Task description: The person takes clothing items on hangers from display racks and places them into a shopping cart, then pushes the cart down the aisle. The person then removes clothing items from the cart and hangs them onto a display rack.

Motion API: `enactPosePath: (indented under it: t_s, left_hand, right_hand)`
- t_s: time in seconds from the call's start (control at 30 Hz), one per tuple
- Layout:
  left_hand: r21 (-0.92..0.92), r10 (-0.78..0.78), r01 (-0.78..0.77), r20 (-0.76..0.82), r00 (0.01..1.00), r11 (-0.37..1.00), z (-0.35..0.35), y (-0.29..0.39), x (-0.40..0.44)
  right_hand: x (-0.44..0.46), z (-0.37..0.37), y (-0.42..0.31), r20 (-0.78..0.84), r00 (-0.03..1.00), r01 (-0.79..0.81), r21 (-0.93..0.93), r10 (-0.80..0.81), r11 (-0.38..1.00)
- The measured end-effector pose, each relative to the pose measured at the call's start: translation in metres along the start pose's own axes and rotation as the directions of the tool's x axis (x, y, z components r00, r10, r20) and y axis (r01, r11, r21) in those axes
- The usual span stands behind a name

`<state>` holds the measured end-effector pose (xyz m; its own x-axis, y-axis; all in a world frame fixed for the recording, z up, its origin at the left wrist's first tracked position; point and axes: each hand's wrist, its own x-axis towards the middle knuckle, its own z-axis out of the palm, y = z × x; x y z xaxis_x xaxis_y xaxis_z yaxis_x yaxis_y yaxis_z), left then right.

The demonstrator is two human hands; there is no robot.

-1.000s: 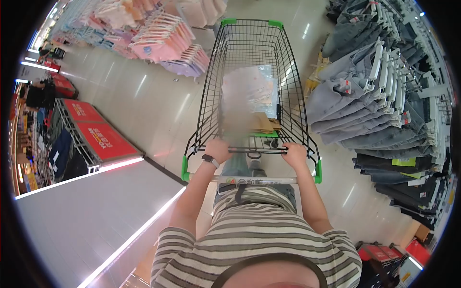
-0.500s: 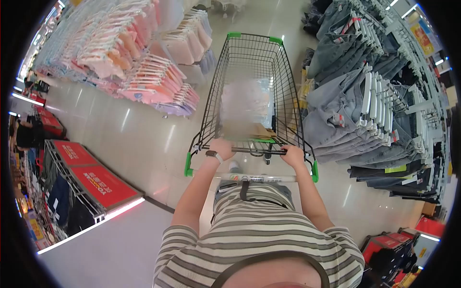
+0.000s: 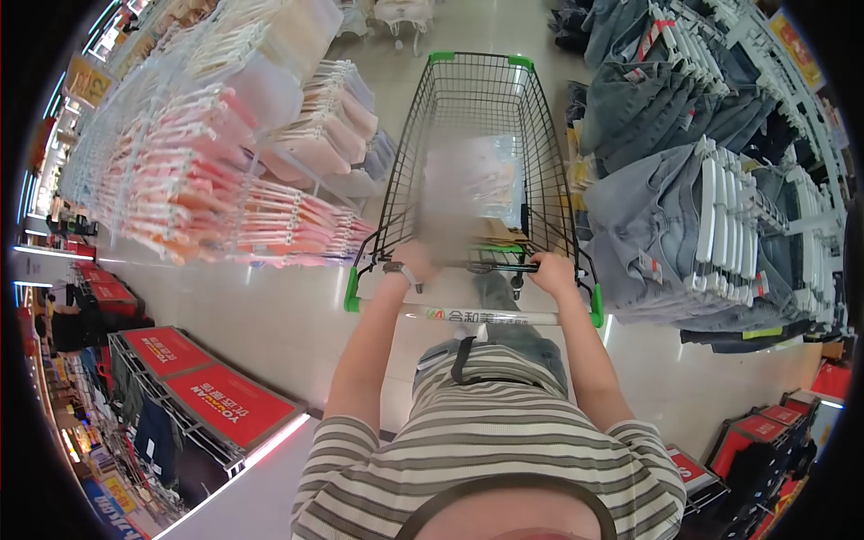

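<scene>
A black wire shopping cart with green corners stands in front of me. My right hand is closed around the dark bar at the basket's near edge. My left hand, with a watch on its wrist, is at the left end of that same bar. Its fingers are partly lost in a blurred patch, but they look curled on the bar. Nearer to my body runs the cart's pale printed handle, below both hands. Inside the basket lie a clear-wrapped pack and a flat brown piece, partly hidden by the blur.
Racks of pink and white clothes on hangers line the left side. Grey and blue jeans hang close on the right. Behind left stands a rack with red signs. Shiny floor runs ahead between the racks.
The cart and I have moved forward along the aisle. The racks and red signs have shifted in view. Both hands stay at the cart's bar.
</scene>
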<state>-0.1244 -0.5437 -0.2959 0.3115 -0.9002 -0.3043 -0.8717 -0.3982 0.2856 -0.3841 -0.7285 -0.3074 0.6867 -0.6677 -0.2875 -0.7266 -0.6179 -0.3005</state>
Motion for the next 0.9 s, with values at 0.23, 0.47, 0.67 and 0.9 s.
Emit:
enactPosePath:
  t_s: [0.23,0.47,0.67,0.9]
  left_hand:
    - [0.015,-0.074,0.073,0.058,0.996,0.997,-0.024,-0.023,0.089]
    - [-0.011,-0.145,0.146,0.069,0.987,0.989,-0.059,-0.020,0.170]
    - [-0.027,-0.202,0.203,0.030,0.979,0.979,-0.085,-0.011,0.230]
    - [-0.059,-0.288,0.287,-0.016,0.957,0.956,-0.113,-0.005,0.292]
  right_hand:
    - [0.092,-0.017,0.017,-0.006,0.999,0.038,0.024,-0.038,0.999]
    - [0.187,-0.052,0.035,-0.005,0.997,0.078,-0.005,-0.078,0.997]
    - [0.263,-0.095,0.049,0.057,0.992,0.111,-0.017,-0.109,0.994]
    - [0.356,-0.127,0.064,0.035,0.982,0.187,-0.028,-0.186,0.982]
